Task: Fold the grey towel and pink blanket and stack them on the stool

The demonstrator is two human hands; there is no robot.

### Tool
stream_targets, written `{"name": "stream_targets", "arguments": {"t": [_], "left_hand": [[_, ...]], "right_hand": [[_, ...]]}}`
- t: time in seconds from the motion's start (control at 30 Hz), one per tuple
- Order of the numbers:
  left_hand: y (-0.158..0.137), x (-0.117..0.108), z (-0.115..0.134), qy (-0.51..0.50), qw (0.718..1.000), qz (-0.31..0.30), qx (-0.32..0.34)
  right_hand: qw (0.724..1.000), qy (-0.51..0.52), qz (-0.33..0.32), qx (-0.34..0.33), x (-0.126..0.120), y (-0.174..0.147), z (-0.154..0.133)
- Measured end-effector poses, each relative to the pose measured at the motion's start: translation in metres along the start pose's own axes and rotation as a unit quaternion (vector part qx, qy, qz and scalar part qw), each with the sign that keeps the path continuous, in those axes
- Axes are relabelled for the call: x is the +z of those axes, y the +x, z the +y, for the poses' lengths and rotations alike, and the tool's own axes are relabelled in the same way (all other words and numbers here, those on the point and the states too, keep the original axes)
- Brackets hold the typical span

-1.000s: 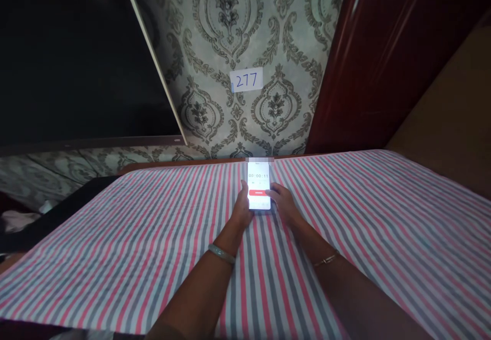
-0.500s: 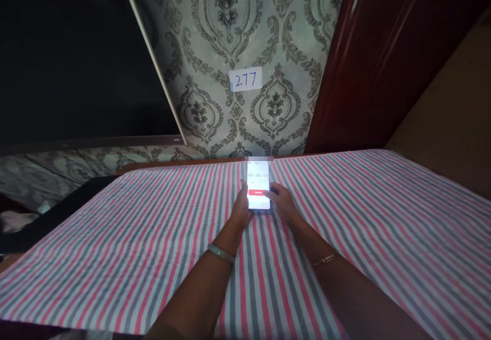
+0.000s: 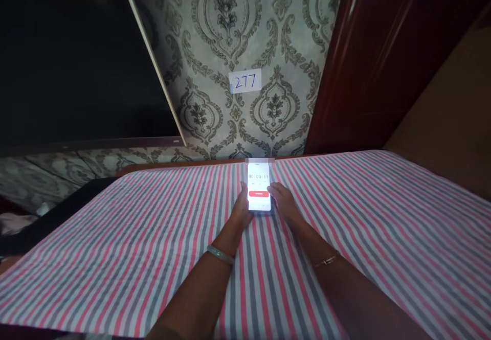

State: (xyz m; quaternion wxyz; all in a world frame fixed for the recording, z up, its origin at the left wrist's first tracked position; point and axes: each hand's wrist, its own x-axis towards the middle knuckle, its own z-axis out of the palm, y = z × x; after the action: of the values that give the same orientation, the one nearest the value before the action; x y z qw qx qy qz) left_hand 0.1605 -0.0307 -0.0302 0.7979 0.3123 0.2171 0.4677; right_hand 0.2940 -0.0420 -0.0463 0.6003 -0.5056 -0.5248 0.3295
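A lit smartphone [image 3: 259, 184] is held upright over the striped cloth, its screen showing 00:00:11 above a red button. My left hand [image 3: 241, 208] grips the phone's left side, thumb along the edge and the other fingers hidden behind. At the right edge is my right hand [image 3: 284, 202], its fingers bent around that side and a fingertip by the screen's border. Both hands are closed on the phone. A pale bangle sits on my left wrist and a thin metal bracelet on my right.
A pink, grey and white striped cloth [image 3: 184, 258] covers the surface below. Behind it stands a patterned wall with a paper label [image 3: 245, 81] reading 277. A large dark screen [image 3: 84, 64] is at the left, a dark red wooden panel [image 3: 356, 64] at the right.
My right fingertip has moved off the red button to the phone's right edge. The left hand keeps its hold, and the timer reading is the same.
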Motion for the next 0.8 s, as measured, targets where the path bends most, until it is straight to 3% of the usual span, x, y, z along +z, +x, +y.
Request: {"name": "stream_targets", "arguments": {"t": [0.23, 0.37, 0.8], "left_hand": [[-0.006, 0.005, 0.009, -0.034, 0.998, -0.032, -0.049], [-0.006, 0.004, 0.01, -0.057, 0.996, -0.047, -0.046], [-0.006, 0.002, 0.008, -0.014, 0.996, -0.073, -0.058]], "right_hand": [[0.999, -0.022, 0.011, -0.032, -0.001, 0.002, -0.002], [0.997, -0.041, 0.016, -0.056, -0.002, 0.002, -0.005], [0.998, -0.03, 0.04, -0.042, -0.011, 0.005, -0.015]]}}
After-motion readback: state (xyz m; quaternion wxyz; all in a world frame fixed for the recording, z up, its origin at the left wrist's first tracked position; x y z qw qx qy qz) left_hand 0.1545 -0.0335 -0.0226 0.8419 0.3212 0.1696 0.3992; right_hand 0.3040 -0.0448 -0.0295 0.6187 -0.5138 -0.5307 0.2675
